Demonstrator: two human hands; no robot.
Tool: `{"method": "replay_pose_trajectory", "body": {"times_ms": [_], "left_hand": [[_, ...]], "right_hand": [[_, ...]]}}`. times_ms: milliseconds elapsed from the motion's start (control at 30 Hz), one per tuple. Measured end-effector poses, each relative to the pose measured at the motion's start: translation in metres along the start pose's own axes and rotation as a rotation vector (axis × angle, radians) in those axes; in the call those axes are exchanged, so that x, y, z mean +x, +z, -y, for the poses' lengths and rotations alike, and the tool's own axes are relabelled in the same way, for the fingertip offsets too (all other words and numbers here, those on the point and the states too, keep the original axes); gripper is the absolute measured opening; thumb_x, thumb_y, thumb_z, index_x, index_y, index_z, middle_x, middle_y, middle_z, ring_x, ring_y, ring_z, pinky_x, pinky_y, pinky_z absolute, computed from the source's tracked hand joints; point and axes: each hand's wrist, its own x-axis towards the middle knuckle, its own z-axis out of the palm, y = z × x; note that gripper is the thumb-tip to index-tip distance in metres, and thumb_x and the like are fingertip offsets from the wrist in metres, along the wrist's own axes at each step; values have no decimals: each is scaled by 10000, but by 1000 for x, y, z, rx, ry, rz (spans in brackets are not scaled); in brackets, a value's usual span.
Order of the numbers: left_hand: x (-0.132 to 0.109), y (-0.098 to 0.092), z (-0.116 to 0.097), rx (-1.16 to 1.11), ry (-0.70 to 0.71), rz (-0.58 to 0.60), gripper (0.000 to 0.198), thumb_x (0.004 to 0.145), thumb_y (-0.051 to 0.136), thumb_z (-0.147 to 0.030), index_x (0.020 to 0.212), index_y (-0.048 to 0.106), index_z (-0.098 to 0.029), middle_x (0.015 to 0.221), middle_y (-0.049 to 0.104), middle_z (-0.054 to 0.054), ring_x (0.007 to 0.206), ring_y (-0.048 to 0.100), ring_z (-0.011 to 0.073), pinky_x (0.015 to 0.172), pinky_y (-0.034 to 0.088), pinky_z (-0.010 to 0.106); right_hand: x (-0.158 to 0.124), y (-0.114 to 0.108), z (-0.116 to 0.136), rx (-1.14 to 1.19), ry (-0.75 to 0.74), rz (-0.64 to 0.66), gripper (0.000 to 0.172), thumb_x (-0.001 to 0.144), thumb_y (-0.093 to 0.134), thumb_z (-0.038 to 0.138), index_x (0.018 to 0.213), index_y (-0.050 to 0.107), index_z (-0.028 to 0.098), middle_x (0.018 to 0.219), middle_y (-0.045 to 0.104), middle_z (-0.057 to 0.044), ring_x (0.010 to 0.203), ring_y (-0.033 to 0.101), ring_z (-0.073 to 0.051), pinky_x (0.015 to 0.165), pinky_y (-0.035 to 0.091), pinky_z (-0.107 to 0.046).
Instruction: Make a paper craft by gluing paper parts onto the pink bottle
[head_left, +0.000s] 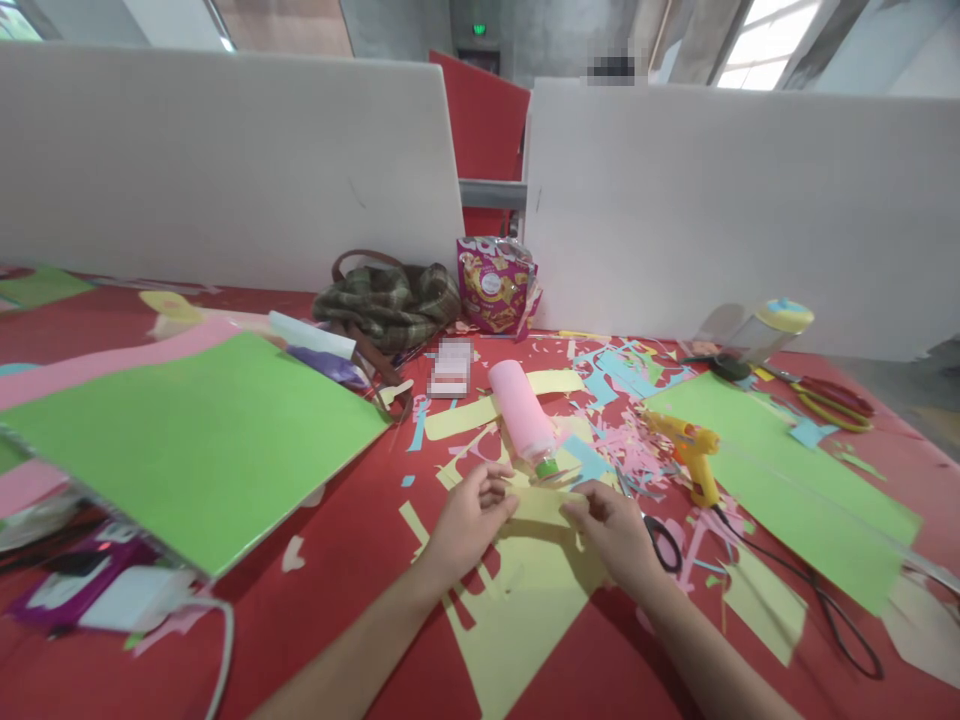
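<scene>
Left hand (471, 515), right hand (613, 528) pinched closed on pale-yellow paper strip (544, 506); beyond, green-capped pink cylindrical bottle (519, 408), contents hidden.

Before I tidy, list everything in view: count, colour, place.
Paper strip: one held, yellow, lower centre
Cylinder: one, pink, centre
Paper sheet: one, yellow, lower centre
Large sheets: two, green, left and right
Glue gun: one, yellow, right
Scissors: two, black and red handles, right
Scraps: many, mixed, right
Canister: one, clear, far right
Snack bag: one, magenta, back centre
Plaid bag: one, green, back
Adapter: one, white, lower left
Boards: two, white, behind
Panelling: some, red, between boards
Tabletop: one, red, underneath
Smaller items: unclear
Left hand, right hand: one each, strip's ends
</scene>
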Motion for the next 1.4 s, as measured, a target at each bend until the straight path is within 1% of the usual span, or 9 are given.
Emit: {"method": "replay_pose_trajectory", "body": {"times_ms": [167,333,433,600,767,933,1067,1167,1400], "left_hand": [[2,1,0,15,2,-24,108,696,500,-230,756,541,-149,674,597,17,667,579,147,614,465,253],[3,-2,-1,30,-6,-41,131,692,501,-226,743,594,-149,719,637,35,685,592,158,633,470,262],[3,-2,-2,-19,-15,-50,137,684,514,-238,748,598,-150,730,643,35,683,596,159,626,479,263],[1,3,-2,-227,-53,-174,207,646,574,-269,808,561,-141,765,642,39,691,603,152,665,485,274],[-2,12,1,-386,-117,-37,251,661,571,-336,783,554,-118,723,644,58,700,613,175,678,492,299],[-3,10,-3,-278,-147,-26,228,638,591,-340,710,566,-125,657,645,42,667,614,178,663,493,299],[-5,9,-6,-178,-183,131,211,633,590,-342,636,558,-133,579,633,25,585,602,153,607,484,268],[-8,12,-7,-131,-228,211,220,627,586,-345,560,511,-150,509,603,-1,518,581,138,531,467,242],[-8,15,-4,-117,-198,148,166,636,570,-309,651,547,-146,561,604,0,569,577,139,558,450,239]], "right_hand": [[-2,2,3,53,29,54,180,684,518,338,633,509,166,451,485,35,393,432,-79,385,321,-183],[-2,2,3,67,18,95,197,691,502,349,692,553,159,467,481,35,402,447,-83,392,333,-186],[-1,2,2,82,58,104,207,692,502,360,671,548,159,465,492,31,404,456,-83,393,332,-184],[-3,4,6,183,115,106,251,678,524,407,620,514,163,434,504,33,380,430,-72,381,317,-178],[-8,9,11,313,153,51,316,660,537,468,612,503,158,434,512,26,403,455,-77,405,334,-180],[-10,13,9,325,135,119,318,663,535,466,640,514,150,461,499,33,400,448,-75,392,339,-182],[-8,13,4,297,40,68,258,670,547,401,734,553,150,568,544,7,490,486,-95,446,378,-199],[-8,13,1,223,34,72,224,668,552,366,708,564,145,571,561,-8,499,491,-104,456,383,-210],[-8,13,1,168,23,48,199,678,539,345,658,555,148,536,544,6,492,492,-104,463,379,-209]]}}
